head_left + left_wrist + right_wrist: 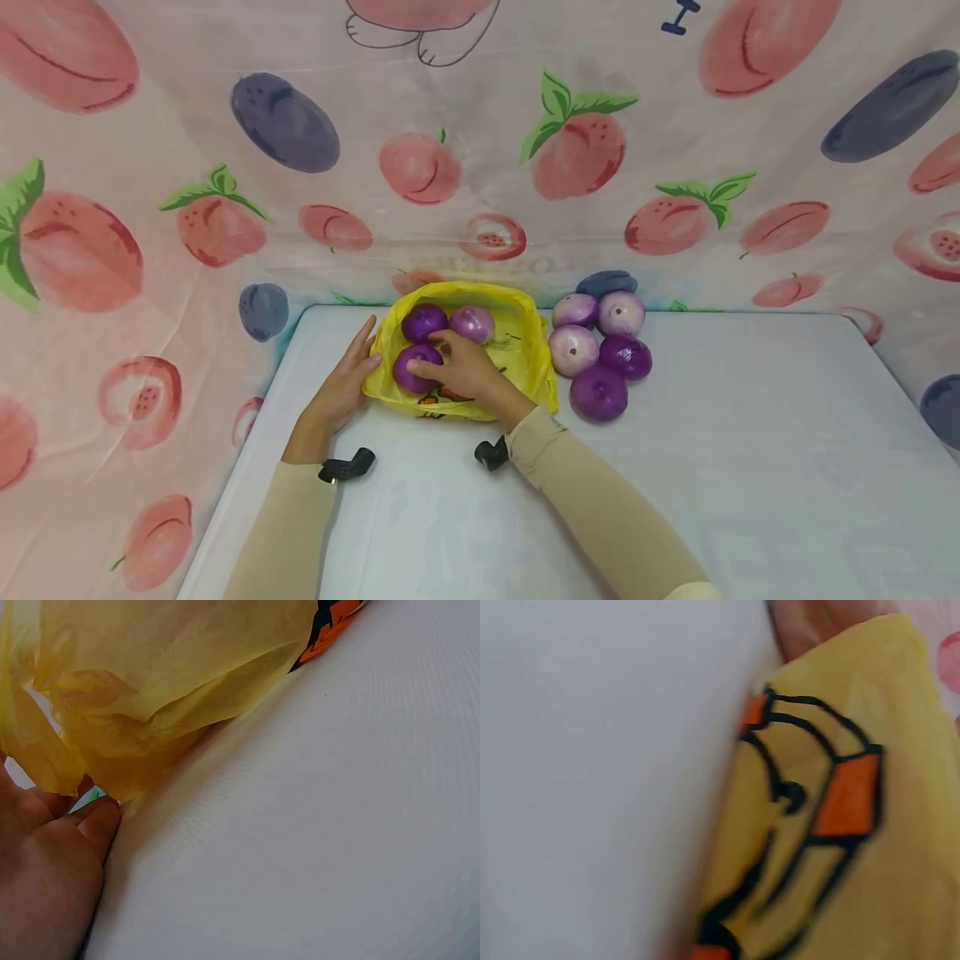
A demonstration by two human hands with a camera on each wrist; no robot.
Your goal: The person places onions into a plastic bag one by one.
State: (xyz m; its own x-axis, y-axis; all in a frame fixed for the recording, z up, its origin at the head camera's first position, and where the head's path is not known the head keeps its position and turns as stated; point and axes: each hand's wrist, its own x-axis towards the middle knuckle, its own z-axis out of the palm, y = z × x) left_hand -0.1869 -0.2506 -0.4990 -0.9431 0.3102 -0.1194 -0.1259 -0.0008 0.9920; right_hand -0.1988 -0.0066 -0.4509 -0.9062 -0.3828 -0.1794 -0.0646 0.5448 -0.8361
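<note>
1. A loose heap of five onions point(600, 354) lies on the pale surface point(750, 450), just to the right of the yellow plastic bag point(525, 346): two pale ones at the far side, one pale and one dark purple in the middle, and the largest dark purple one nearest.
2. A cloth backdrop point(150, 208) printed with peaches and plums hangs behind and to the left of the surface, close behind the bag's far edge.
3. The bag sits near the far left part of the surface with its mouth open, black and orange print showing on its near side.
4. Inside it lie three purple onions: a dark one point(423, 322) at the far left, a paler one point(472, 323) beside it, and a third point(408, 371) nearer.
5. The right hand point(461, 367) reaches into the bag, its fingers curled over the near onion; its forearm crosses the bag's near rim and hides part of the print.
6. The left hand point(345, 379) rests against the bag's left edge, fingers straight and relaxed, touching the plastic.
</note>
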